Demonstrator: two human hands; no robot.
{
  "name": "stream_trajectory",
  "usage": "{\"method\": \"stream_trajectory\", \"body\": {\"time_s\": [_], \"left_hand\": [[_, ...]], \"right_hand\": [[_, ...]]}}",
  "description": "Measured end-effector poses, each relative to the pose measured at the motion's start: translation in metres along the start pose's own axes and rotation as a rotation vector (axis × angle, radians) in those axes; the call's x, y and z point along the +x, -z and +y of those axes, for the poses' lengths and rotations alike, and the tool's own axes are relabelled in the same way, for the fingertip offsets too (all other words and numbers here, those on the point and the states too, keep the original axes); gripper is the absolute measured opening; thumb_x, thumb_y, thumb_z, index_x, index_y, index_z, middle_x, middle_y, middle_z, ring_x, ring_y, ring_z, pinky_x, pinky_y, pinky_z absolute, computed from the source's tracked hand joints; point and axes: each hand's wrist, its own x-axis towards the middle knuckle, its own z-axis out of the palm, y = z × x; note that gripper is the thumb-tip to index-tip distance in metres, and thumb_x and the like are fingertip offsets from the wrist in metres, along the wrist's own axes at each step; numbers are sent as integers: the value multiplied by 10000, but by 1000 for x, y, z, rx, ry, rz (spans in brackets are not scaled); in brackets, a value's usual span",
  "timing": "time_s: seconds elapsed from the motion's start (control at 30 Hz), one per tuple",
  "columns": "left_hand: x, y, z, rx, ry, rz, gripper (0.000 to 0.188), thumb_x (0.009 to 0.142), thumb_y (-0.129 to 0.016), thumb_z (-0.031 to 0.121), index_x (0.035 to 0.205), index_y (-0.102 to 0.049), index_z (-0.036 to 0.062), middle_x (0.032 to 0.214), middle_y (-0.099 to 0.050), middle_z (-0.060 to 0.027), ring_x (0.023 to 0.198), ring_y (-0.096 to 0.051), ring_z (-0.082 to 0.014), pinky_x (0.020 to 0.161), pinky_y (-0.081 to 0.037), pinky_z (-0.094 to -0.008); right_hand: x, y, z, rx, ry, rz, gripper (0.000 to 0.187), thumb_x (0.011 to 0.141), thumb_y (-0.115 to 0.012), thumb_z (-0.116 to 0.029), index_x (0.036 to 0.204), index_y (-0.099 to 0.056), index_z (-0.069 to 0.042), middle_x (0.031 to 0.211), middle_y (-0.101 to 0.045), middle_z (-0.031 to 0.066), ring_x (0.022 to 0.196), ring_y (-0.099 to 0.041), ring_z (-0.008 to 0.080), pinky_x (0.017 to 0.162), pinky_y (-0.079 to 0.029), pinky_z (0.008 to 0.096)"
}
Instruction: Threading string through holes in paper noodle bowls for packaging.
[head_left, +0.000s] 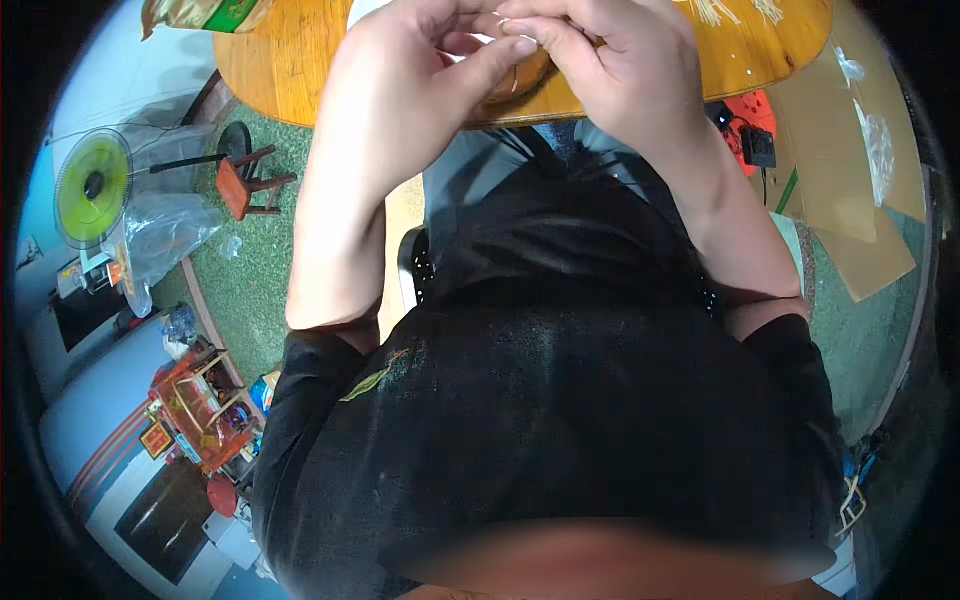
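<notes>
My left hand and my right hand meet at the top edge, over the near side of a wooden table. Their fingers are bent and closed, with the thumbs and fingertips pressed together. A thin pale strand shows at the fingertips, but its kind is hard to tell. Beneath the hands lies a brown rounded object, mostly hidden by them. Off to the right of my right hand, small bunches of thin pale strands lie on the tabletop.
A bag with a green panel lies at the table's far left. Left on the floor are a green fan and a small reddish stool. Flattened cardboard and a red item with a black box are at the right.
</notes>
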Motion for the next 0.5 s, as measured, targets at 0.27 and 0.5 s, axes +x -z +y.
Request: {"method": "stream_trajectory", "body": {"time_s": [0.27, 0.5], "left_hand": [[7, -6, -4, -172, 103, 32, 43, 961, -702, -11, 965, -719, -51, 812, -721, -31, 698, -635, -64, 637, -511, -218], [9, -7, -2, -153, 155, 10, 43, 959, -709, -6, 961, -720, -48, 808, -724, -37, 679, -625, -56, 603, -489, -206]], "right_hand": [[-37, 16, 5, -443, 168, -90, 142, 805, -803, 37, 917, -758, -38, 960, -690, 51, 782, -665, 176, 692, -539, 267], [-48, -2, 10, -267, 66, -180, 168, 794, -818, 12, 941, -786, -61, 944, -689, 54, 807, -677, 178, 700, -559, 298]]}}
